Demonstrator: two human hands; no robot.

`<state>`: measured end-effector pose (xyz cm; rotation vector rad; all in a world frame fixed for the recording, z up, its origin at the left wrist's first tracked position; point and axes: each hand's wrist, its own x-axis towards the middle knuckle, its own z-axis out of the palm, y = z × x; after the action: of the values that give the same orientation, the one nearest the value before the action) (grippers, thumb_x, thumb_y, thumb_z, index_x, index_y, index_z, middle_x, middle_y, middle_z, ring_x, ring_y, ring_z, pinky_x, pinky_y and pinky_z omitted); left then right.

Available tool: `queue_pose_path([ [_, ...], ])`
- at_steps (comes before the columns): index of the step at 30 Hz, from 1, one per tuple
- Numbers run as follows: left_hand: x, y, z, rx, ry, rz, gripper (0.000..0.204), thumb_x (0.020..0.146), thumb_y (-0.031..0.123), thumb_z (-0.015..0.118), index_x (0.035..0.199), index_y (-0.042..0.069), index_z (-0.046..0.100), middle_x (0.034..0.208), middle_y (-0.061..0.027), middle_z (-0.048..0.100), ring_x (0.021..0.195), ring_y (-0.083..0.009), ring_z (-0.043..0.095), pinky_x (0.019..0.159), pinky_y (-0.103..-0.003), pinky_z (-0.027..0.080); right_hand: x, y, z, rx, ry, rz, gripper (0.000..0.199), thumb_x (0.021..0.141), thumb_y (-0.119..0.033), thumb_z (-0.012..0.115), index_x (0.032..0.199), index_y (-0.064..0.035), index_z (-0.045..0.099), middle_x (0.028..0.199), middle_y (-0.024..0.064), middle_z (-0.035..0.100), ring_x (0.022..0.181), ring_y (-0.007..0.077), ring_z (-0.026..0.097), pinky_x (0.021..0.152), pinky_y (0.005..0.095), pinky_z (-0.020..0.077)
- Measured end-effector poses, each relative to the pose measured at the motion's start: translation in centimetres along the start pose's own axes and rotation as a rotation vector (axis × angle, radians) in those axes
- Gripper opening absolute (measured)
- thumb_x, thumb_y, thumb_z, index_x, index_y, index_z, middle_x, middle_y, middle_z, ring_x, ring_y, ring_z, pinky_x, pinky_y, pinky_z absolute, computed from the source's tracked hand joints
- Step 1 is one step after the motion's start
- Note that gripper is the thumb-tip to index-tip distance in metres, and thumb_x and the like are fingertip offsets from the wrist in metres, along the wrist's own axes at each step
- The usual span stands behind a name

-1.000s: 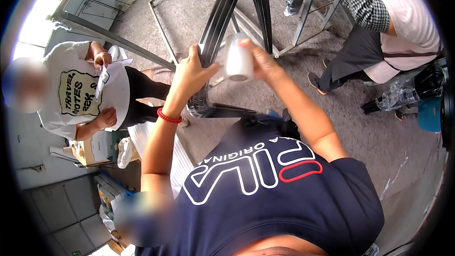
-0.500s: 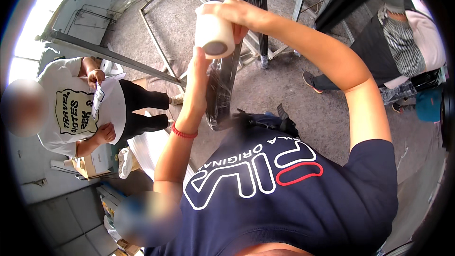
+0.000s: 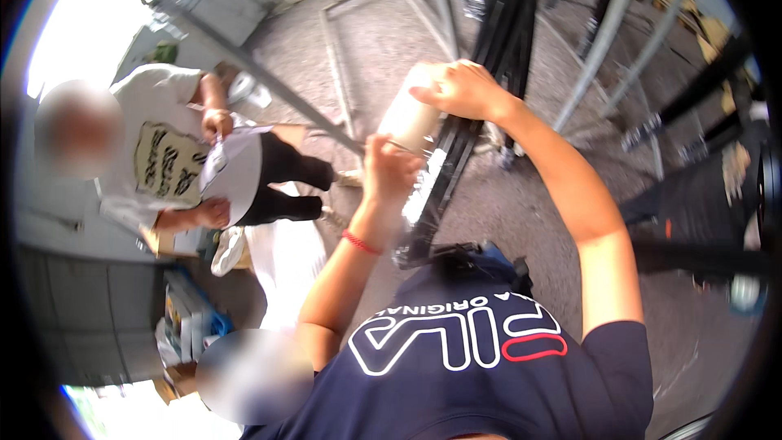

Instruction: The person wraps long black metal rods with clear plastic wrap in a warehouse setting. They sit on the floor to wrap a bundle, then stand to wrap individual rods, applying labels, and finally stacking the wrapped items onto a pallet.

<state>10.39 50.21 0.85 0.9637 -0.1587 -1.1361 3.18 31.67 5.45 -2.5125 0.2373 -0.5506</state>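
My right hand [image 3: 463, 88] grips a white roll of clear wrapping film [image 3: 407, 121] from above, holding it against the left side of a bundle of long black bars [image 3: 456, 165]. The bundle stands tilted in front of me, and shiny film covers its lower part [image 3: 423, 195]. My left hand [image 3: 389, 169], with a red band on the wrist, sits just below the roll with its fingers curled against the wrapped bundle. My navy T-shirt [image 3: 481, 375] fills the bottom of the view.
A person in a white printed T-shirt [image 3: 167, 159] stands at the left holding a white sheet [image 3: 236, 171]. Grey metal frames [image 3: 342, 90] lie on the concrete floor. Metal poles [image 3: 599, 41] rise at the right. Boxes [image 3: 187, 318] sit at the lower left.
My right hand has carried the roll from the right of the bundle across its top and down to its left side. My left hand stayed on the bundle below it.
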Motion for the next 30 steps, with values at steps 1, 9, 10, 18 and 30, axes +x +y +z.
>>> queue_pose_path([
  [1, 0.5, -0.3, 0.5, 0.01, 0.03, 0.019, 0.04, 0.076, 0.038, 0.049, 0.091, 0.002, 0.054, 0.08, -0.0081, 0.059, 0.065, -0.0147, 0.052, 0.062, -0.026, 0.041, 0.4, 0.1, -0.5, -0.091, -0.059, 0.009, 0.04, 0.079, -0.045, 0.047, 0.087, -0.0083, 0.059, 0.078, 0.0144, 0.062, 0.077, 0.031, 0.06, 0.074, 0.0382, 0.0454],
  [9, 7.1, -2.0, -1.5, -0.058, -0.212, -0.262, 0.048, 0.087, 0.038, 0.044, 0.119, 0.001, 0.044, 0.111, -0.0058, 0.055, 0.099, -0.0134, 0.052, 0.086, -0.027, 0.039, 3.9, 4.2, -0.2, -0.241, -0.188, 0.0, 0.032, 0.073, -0.037, 0.056, 0.073, -0.0047, 0.06, 0.073, 0.0127, 0.062, 0.077, 0.0289, 0.058, 0.076, 0.0364, 0.0422],
  [10, 8.0, -2.1, -1.2, -0.027, -0.193, -0.227, 0.051, 0.086, 0.04, 0.047, 0.119, 0.001, 0.044, 0.106, -0.0088, 0.057, 0.092, -0.0148, 0.056, 0.081, -0.028, 0.045, 4.2, 4.5, -0.6, -0.236, -0.2, 0.037, 0.031, 0.073, -0.035, 0.057, 0.072, -0.0045, 0.06, 0.073, 0.0126, 0.062, 0.077, 0.0285, 0.058, 0.075, 0.0367, 0.042],
  [18, 13.5, -3.4, 1.5, -0.179, -0.417, -0.215, 0.055, 0.086, 0.048, 0.033, 0.111, 0.002, 0.051, 0.086, -0.0178, 0.057, 0.071, -0.0273, 0.056, 0.058, -0.034, 0.049, 0.5, -2.5, -7.4, 0.645, 0.288, -0.315, 0.015, 0.083, -0.012, 0.051, 0.077, 0.0006, 0.056, 0.078, 0.0095, 0.06, 0.068, 0.0214, 0.057, 0.066, 0.0329, 0.0459],
  [30, 17.4, 2.0, 0.3, -0.684, -0.469, -0.52, 0.056, 0.082, 0.045, 0.047, 0.119, 0.003, 0.046, 0.107, -0.021, 0.052, 0.094, -0.0347, 0.053, 0.082, -0.043, 0.044, 2.8, -10.2, -12.9, 0.564, 0.834, -0.598, 0.022, 0.064, -0.016, 0.061, 0.077, -0.0073, 0.047, 0.074, 0.0045, 0.05, 0.063, 0.0174, 0.046, 0.051, 0.0281, 0.0359],
])
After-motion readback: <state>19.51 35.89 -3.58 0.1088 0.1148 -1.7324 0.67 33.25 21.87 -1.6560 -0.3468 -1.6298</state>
